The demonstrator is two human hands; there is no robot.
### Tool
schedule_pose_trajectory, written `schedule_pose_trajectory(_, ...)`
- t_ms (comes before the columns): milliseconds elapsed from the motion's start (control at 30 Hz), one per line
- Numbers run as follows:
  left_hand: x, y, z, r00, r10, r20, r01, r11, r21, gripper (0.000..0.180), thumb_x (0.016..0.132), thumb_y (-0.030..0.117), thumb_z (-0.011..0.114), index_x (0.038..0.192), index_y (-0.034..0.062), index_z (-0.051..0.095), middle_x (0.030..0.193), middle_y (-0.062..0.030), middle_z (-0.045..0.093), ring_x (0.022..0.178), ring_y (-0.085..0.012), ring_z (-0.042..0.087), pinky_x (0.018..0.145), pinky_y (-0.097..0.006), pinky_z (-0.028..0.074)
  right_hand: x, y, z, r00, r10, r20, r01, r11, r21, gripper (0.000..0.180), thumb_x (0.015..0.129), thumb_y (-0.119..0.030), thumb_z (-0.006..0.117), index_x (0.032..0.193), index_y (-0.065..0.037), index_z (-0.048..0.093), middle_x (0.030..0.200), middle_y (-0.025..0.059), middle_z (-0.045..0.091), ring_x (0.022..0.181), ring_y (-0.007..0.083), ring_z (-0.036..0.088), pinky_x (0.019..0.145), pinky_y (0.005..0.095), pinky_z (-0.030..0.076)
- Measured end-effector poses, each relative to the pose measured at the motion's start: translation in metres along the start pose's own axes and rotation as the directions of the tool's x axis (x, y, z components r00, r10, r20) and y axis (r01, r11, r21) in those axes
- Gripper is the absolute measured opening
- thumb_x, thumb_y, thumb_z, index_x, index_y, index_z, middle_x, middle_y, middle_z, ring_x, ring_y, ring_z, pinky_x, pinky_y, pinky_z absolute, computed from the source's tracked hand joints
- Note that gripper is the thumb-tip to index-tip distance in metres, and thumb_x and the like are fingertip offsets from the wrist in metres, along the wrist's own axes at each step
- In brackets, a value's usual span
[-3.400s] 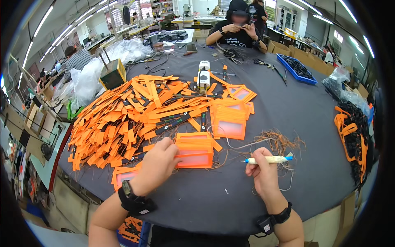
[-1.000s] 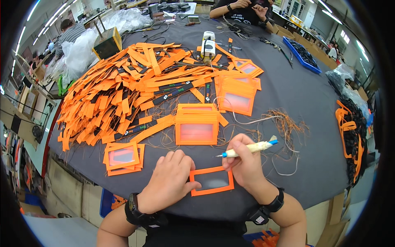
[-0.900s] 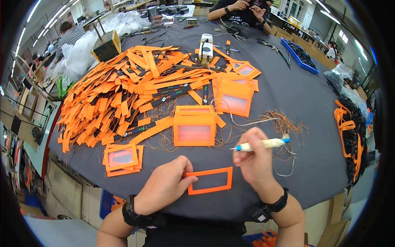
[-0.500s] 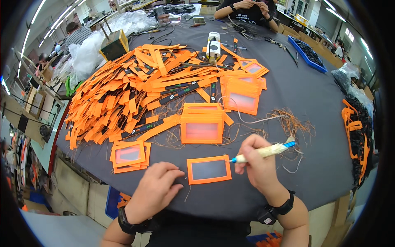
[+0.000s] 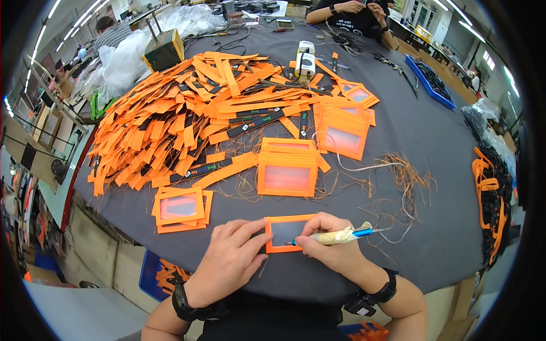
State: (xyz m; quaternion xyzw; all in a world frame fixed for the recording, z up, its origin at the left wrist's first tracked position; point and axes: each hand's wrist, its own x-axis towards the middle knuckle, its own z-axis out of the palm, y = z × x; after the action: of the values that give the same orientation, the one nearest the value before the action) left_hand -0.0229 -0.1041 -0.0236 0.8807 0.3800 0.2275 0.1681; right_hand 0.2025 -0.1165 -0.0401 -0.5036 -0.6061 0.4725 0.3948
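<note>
Since half a second ago the orange window frame (image 5: 286, 233) sits closer at the surface (image 5: 432, 142) edge, left hand (image 5: 230, 262) pinning its left side with spread fingers, right hand (image 5: 333, 250) clamped on the pen-like hot tool (image 5: 335, 237), tip probably now touching the frame.

Orange strap heap (image 5: 187, 119), blue tray (image 5: 431, 82), plastic bags (image 5: 122, 62).

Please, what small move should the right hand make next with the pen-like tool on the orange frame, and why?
Probably draw the pen-like tool along the orange frame edge. Its tip already rests at the frame's lower right part, the right hand grips it, and the left hand pins the frame's left side flat.
</note>
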Motion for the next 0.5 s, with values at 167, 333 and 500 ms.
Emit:
schedule_pose_trajectory(167,0.011,-0.005,-0.001,0.998,0.021,0.057,-0.025,0.997,0.068,0.047,0.073,0.014,0.072,0.116,0.0036,0.056,0.121,-0.0088,0.054,0.104,-0.0273,0.051,0.088,-0.037,0.040,-0.004,-0.008,-0.003,0.995,0.056,-0.088,-0.036,0.975,0.217,0.013,0.083,-0.011,0.067,0.081,-0.001,0.058,0.070,0.0019,0.061,0.058,0.0047,0.054,0.050,0.0191,0.042)
schedule_pose_trajectory(333,0.038,0.004,-0.004,0.962,-0.067,0.264,0.042,0.994,0.099,0.042,0.074,0.018,0.072,0.108,0.0002,0.055,0.107,-0.0107,0.055,0.103,-0.0271,0.051,0.087,-0.037,0.040,-0.002,-0.020,-0.032,0.962,-0.055,-0.267,0.165,0.898,0.409,0.014,0.091,-0.013,0.056,0.083,-0.002,0.052,0.066,0.0058,0.058,0.053,0.0100,0.057,0.046,0.0217,0.046)
schedule_pose_trajectory(500,0.053,-0.016,0.009,0.966,-0.009,0.258,-0.005,0.998,0.056,0.039,0.074,0.019,0.073,0.101,0.0009,0.052,0.093,-0.0138,0.057,0.093,-0.0306,0.056,0.077,-0.037,0.044,-0.004,-0.040,-0.064,0.911,-0.067,-0.407,0.266,0.849,0.457,0.019,0.092,-0.019,0.056,0.083,-0.003,0.050,0.061,0.0049,0.053,0.048,0.0114,0.052,0.042,0.0227,0.041)
